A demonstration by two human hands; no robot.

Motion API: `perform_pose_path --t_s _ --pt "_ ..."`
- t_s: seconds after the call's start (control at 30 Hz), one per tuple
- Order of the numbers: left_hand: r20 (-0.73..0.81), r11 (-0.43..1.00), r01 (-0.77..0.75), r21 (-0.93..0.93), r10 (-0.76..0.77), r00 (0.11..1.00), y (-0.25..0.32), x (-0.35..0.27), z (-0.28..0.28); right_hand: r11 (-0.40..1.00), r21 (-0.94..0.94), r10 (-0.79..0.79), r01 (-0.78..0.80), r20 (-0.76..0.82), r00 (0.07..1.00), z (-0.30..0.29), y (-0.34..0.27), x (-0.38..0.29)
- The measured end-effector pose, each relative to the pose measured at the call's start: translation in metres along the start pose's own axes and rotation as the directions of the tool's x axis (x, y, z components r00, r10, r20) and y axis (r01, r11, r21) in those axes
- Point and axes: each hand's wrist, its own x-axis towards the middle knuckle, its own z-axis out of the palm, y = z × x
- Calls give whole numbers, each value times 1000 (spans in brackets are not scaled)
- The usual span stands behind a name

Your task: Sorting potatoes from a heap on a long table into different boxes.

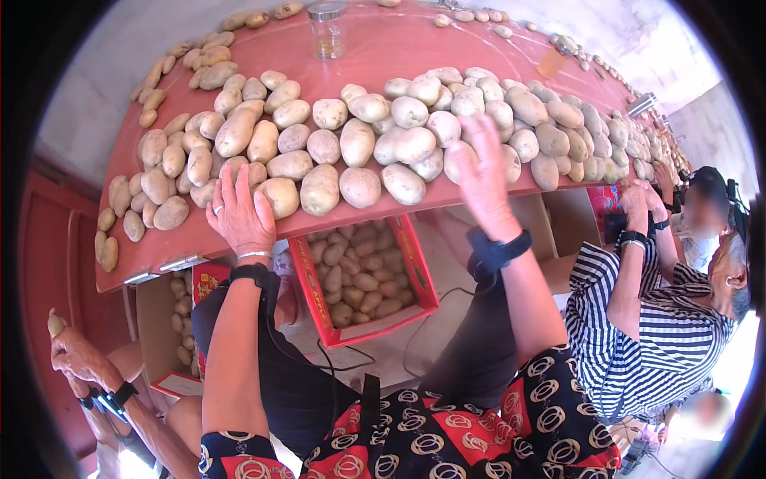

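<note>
Many potatoes (pixel 357 142) lie heaped along the front of a red table (pixel 269 54). My left hand (pixel 244 218), with a ring on one finger, rests palm down at the table's front edge. Its fingertips touch the nearest potatoes, and its thumb is beside a pale potato (pixel 279 198). My right hand (pixel 483 179) is slightly blurred over the heap, fingers spread, nearest to a potato (pixel 459 161) partly hidden behind it. Neither hand is closed around a potato.
Below the table edge stands a red cardboard box (pixel 365 338) of potatoes; another potato box (pixel 164 311) is at left. A lidded glass jar (pixel 328 33) stands farther back. A person in stripes (pixel 649 335) sits at right; another person's hand (pixel 84 353) holds a potato at left. Cables (pixel 335 365) hang near my legs.
</note>
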Motion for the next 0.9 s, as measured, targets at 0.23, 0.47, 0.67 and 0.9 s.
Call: perform_pose_path --t_s 0.23,0.47,0.67,0.9 --pt "-10 1000 -11 -19 11 1000 -1 0 0 902 -324 213 -285 -240 947 -40 83 11" --pt "7 999 -13 31 13 1000 0 -1 -1 673 -675 277 -302 -149 949 -21 101 15" --pt "-62 999 -51 3 52 997 -8 -2 8 595 -747 266 -297 -167 950 -18 104 13" --pt "-94 995 -82 52 87 992 6 -2 -7 576 -754 287 -316 -175 942 -16 117 19"
